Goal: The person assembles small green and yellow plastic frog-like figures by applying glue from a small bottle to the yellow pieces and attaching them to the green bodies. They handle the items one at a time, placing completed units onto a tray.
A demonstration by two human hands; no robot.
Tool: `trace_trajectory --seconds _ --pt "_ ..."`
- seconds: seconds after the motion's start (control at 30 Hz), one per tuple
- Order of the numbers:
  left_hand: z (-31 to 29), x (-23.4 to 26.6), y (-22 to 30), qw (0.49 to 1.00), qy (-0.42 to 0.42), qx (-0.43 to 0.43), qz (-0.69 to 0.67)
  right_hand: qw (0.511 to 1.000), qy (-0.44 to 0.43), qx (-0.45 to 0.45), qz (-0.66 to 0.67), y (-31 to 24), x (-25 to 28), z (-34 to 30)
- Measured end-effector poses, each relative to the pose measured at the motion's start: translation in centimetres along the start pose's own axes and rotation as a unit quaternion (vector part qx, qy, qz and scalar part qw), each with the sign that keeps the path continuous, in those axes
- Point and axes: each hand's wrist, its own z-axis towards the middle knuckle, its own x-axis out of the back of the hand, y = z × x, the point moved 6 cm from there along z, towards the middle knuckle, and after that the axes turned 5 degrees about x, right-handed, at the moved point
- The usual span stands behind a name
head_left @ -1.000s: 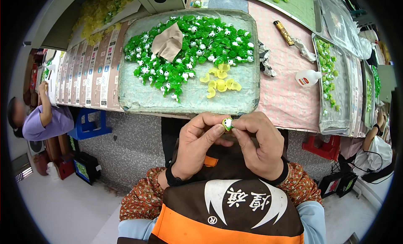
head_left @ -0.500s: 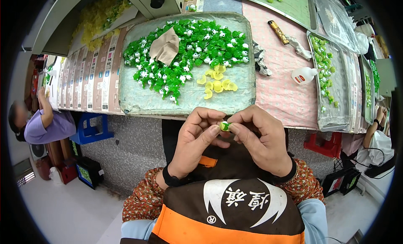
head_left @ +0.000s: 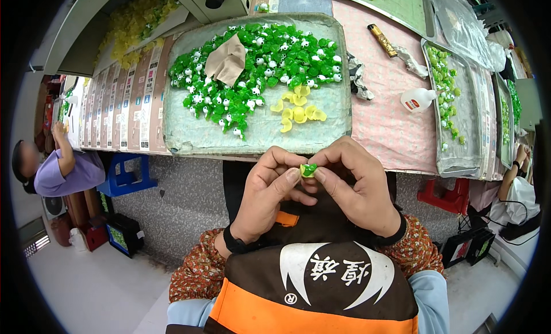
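Observation:
Between my two hands, just off the table's near edge, is a small green and yellow plastic piece (head_left: pixel 308 170). My left hand (head_left: pixel 272 184) pinches its left side with thumb and forefinger, and my right hand (head_left: pixel 357 187) grips it from the right. Fingertips cover part of it. Beyond them lies a tray (head_left: pixel 198 136) lined with pale cloth. It carries a wide heap of green pieces with white eye-like balls (head_left: pixel 258 64). A few yellow cup-shaped pieces (head_left: pixel 298 113) sit at the heap's near right side. On the heap rests a beige cloth scrap (head_left: pixel 226 59).
Right of the tray are a gold and black tube (head_left: pixel 381 40), crumpled rag (head_left: pixel 359 78) and white bottle (head_left: pixel 417 99). Another tray (head_left: pixel 459 153) holds yellow-green pieces. A blue stool (head_left: pixel 127 176) and a red stool (head_left: pixel 445 196) stand below. Other people sit at far left and right.
The small piece has been turned in my fingers: its white part showed before, and now more green and yellow shows. Both hands stay in nearly the same place.

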Motion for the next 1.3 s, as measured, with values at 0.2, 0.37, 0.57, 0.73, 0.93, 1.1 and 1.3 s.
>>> trace_trajectory --seconds 0.2,0.37,0.57,0.73,0.93,1.1,1.3 --pt "0.0 0.2 -0.2 1.0 -0.002 0.019 -0.021 1.0 0.0 -0.017 -0.001 0.4 -0.2 -0.1" --pt "-0.1 0.2 -0.3 0.999 -0.002 0.028 -0.03 0.999 0.008 -0.032 -0.007 0.3 -0.2 -0.1" --pt "-0.1 0.1 -0.3 0.999 0.002 0.028 -0.029 1.0 -0.009 -0.018 -0.006 0.3 -0.3 -0.1" --pt "-0.1 -0.1 -0.1 1.0 0.009 0.0 0.011 0.999 -0.025 -0.019 -0.027 -0.4 -0.5 -0.1" --pt "-0.4 -0.7 0.8 0.993 0.013 -0.057 0.103 0.997 -0.019 0.015 -0.072 -0.1 -0.5 -0.4" --pt "-0.3 -0.6 1.0 0.996 -0.011 -0.025 0.09 0.997 -0.02 0.022 -0.069 -0.4 -0.6 -0.3" --pt "0.0 0.1 0.5 0.997 -0.047 0.024 0.051 0.997 -0.026 0.031 -0.063 -0.7 -0.6 -0.3"
